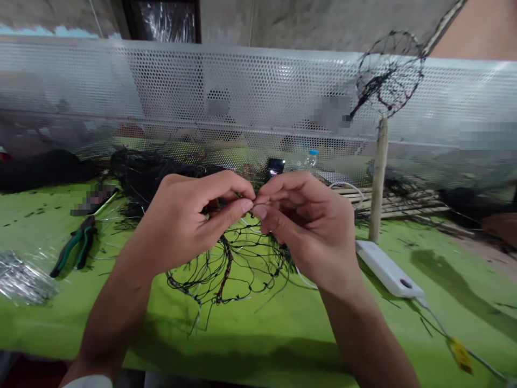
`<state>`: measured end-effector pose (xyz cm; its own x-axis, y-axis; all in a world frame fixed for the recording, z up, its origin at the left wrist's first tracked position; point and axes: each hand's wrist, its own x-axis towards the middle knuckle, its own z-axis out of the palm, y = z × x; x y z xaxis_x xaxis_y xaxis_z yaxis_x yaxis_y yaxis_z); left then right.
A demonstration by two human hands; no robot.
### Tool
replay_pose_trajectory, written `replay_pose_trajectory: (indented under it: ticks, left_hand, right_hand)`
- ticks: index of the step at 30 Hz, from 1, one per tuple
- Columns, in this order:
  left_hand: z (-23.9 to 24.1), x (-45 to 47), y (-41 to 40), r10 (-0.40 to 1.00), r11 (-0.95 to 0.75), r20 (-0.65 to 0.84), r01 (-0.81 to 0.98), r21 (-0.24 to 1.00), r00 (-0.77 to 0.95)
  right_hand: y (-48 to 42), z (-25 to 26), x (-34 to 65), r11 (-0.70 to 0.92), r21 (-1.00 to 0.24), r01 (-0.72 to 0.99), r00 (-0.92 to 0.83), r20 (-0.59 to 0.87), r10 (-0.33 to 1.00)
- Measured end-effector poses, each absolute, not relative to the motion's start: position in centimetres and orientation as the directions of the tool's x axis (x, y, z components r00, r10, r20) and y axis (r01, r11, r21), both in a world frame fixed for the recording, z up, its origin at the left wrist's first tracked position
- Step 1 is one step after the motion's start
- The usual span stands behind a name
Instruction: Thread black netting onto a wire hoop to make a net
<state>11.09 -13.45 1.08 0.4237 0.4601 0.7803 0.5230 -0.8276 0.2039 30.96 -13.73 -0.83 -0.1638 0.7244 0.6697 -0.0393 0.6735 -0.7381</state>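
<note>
My left hand and my right hand meet in the middle of the view, each pinching with thumb and forefinger. Their fingertips almost touch, and a thin wire shows faintly between them; its ends are hidden. Just below the hands is a round net-like frame of dark wire, with knotted meshes and a reddish-brown strand across it. Loose wire ends stick out from its near edge. Whether the pinched wire belongs to this frame I cannot tell.
Green-handled pliers and a bundle of silvery wires lie left on the green tabletop. Behind is a black wire heap. At right stand a wooden post with a wire hoop above, and a white power bank.
</note>
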Motion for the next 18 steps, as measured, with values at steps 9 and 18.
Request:
replay_pose_trajectory:
  ticks: [9, 18]
  left_hand:
    - [1.8, 11.2, -14.7, 0.505, -0.756, 0.737, 0.642, 0.127, 0.449]
    - [2.6, 11.8, -15.6, 0.499, -0.751, 0.727, 0.654, 0.091, 0.471]
  right_hand:
    - [-14.2, -0.8, 31.0, 0.675, -0.738, -0.003, -0.17, 0.666, 0.727]
    - [-14.5, -0.2, 31.4, 0.579, -0.81, -0.096, -0.242, 0.583, 0.775]
